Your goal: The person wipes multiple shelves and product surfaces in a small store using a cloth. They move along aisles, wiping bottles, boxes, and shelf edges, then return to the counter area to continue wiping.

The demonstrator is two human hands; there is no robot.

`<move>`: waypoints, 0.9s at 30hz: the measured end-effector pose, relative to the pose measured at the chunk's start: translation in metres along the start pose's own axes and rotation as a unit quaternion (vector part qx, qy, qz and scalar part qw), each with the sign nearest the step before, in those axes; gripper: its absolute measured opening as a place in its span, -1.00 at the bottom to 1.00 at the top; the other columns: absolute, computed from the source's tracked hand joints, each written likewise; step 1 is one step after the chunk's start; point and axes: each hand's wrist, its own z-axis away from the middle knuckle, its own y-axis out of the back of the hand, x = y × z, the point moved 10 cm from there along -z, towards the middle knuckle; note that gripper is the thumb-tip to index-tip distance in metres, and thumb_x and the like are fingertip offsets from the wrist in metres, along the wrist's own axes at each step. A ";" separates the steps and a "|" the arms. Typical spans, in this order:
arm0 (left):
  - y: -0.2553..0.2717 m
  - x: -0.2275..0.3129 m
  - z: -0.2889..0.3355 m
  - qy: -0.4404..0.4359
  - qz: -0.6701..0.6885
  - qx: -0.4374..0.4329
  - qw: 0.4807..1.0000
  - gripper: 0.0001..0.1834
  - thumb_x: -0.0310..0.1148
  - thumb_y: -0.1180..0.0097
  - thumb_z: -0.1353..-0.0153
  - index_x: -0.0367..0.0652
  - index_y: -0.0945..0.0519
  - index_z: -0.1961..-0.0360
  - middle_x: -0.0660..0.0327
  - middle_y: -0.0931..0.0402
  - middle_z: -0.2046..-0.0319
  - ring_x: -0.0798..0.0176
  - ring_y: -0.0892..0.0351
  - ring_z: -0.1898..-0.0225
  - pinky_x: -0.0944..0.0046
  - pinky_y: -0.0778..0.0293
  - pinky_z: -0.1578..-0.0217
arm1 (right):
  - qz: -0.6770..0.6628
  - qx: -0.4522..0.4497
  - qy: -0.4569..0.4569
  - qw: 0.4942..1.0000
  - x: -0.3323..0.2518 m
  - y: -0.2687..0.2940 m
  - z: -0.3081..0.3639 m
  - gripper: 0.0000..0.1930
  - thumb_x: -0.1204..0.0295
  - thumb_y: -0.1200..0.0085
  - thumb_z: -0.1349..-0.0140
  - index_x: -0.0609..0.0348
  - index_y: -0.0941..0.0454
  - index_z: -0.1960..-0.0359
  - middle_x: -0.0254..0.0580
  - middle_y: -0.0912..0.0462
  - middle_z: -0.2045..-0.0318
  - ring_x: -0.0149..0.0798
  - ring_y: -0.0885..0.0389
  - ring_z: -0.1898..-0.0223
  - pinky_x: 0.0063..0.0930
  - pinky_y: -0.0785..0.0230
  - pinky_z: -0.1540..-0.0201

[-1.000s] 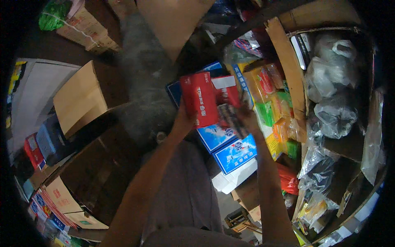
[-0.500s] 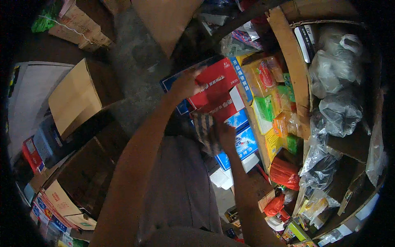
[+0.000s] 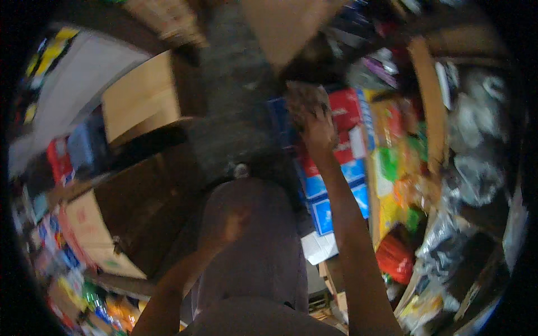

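Standing well left of the red boxes (image 3: 346, 106): a small red pack (image 3: 59, 157), a blue case (image 3: 87, 143), then a tan carton (image 3: 137, 101), with an open brown box (image 3: 126, 210) nearer the person. None touch either hand.

Left hand (image 3: 236, 221): left of the red boxes and closer to the body, over the lap. Nothing visible in it. Motion blur; can't tell if its fingers are spread or pressed together.

Dark blue box (image 3: 280, 120) sits just left of the red boxes. Brownish rag (image 3: 304, 94), bunched, overlaps the far left end of the red boxes. Right hand (image 3: 320, 129) is over that same end, fingers at the rag. Blur hides whether they pinch it or just press on it.

Key relation: rag lies right at the right fingers, on their far-left side; bare red box face is just right of them. Long axis of the red boxes looks crosswise, left ends covered, so unconfirmed. Right hand is clearly nearer; left is well apart.

Nearer the person than the red boxes: blue boxes (image 3: 322, 215), partly behind the right forearm, then a white box (image 3: 320, 247). Right of the red boxes: green packet (image 3: 386, 162), red bag (image 3: 395, 255), cardboard strip (image 3: 428, 106), clear bags (image 3: 476, 120) furthest out.
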 end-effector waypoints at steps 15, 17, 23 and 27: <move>0.116 0.065 0.177 -0.017 0.028 0.292 0.956 -0.69 -0.61 -0.03 -0.05 -0.19 -0.53 0.13 0.03 -0.51 0.18 -0.02 -0.50 0.08 0.11 -0.44 0.15 | -0.339 -0.530 -0.155 0.762 -0.125 -0.093 0.137 -0.65 0.20 -0.08 -0.21 0.20 -0.56 0.11 0.01 -0.58 0.09 -0.18 -0.57 0.13 -0.35 -0.41 0.09; 0.156 0.070 0.202 -0.014 0.066 0.361 0.930 -0.67 -0.65 -0.01 -0.03 -0.18 -0.54 0.14 0.03 -0.51 0.21 -0.02 -0.51 0.10 0.11 -0.44 0.15 | -0.403 -0.513 -0.179 0.737 -0.147 -0.088 0.110 -0.66 0.23 -0.13 -0.18 0.20 -0.56 0.10 -0.09 -0.59 0.10 -0.25 -0.56 0.11 -0.40 -0.42 0.09; 0.261 0.088 0.305 -0.034 0.081 0.599 0.796 -0.61 -0.74 0.06 0.06 -0.23 -0.53 0.17 0.06 -0.52 0.22 0.02 -0.51 0.12 0.19 -0.43 0.13 | -0.426 -0.463 -0.250 0.736 -0.293 -0.115 0.006 -0.66 0.43 -0.16 -0.14 0.20 -0.51 0.03 -0.17 -0.60 0.20 -0.27 -0.53 0.15 -0.42 -0.38 0.14; 0.303 0.080 0.359 -0.001 0.133 0.713 0.689 -0.62 -0.73 0.02 0.08 -0.27 -0.52 0.17 0.04 -0.51 0.16 0.02 -0.51 0.08 0.19 -0.41 0.06 | -0.448 -0.450 -0.089 0.767 -0.441 -0.126 -0.062 -0.72 0.50 -0.08 -0.17 0.22 -0.53 0.06 -0.25 -0.60 0.22 -0.36 -0.52 0.18 -0.48 -0.37 0.14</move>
